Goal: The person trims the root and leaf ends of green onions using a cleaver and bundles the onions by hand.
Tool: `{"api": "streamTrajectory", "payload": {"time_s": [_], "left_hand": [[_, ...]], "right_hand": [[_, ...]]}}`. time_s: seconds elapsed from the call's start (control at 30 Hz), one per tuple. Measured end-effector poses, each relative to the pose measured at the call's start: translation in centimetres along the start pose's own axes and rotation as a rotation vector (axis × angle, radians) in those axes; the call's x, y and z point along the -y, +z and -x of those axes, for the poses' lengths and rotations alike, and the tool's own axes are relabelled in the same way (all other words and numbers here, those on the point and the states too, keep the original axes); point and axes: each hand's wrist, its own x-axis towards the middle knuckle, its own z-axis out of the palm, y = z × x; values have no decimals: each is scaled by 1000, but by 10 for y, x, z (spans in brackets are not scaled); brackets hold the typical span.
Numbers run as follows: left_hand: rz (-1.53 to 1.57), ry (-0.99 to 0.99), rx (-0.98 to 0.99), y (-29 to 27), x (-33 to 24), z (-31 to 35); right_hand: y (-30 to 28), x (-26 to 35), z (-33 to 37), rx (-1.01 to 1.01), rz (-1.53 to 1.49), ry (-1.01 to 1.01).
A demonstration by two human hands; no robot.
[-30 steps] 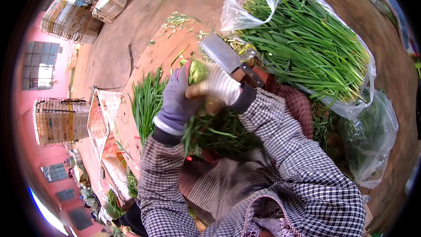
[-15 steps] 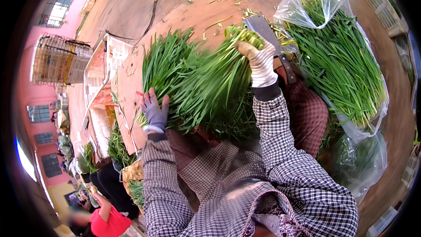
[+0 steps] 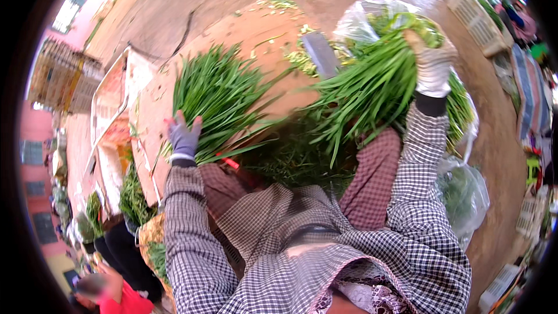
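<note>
Head view: greens (image 3: 212, 96) lie on board (image 3: 293, 97), pink wall (image 3: 32, 129) left.

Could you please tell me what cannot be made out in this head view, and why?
Head view:
Cleaver: handle hidden by the held bunch of greens.
Clear plastic bag: partly covered by the same bunch.
Person in red: partly cut off by the lower edge.
Shaded leaves near centre: too dark and blurred.
</note>
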Motion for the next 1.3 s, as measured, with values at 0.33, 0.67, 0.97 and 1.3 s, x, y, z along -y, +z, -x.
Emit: {"api": "streamTrajectory", "payload": {"time_s": [0.33, 0.67, 0.97, 1.3], "left_hand": [[1882, 605, 1107, -141, -297, 215], [2932, 198, 1041, -187, -324, 126], [2945, 228, 888, -162, -275, 68], [2399, 117, 238, -183, -254, 29]], "right_hand": [[-13, 62, 0, -211, -524, 126], [-27, 86, 81, -95, -651, 171], [-29, 36, 131, 11, -630, 275], [-24, 40, 101, 429, -297, 357]]}}
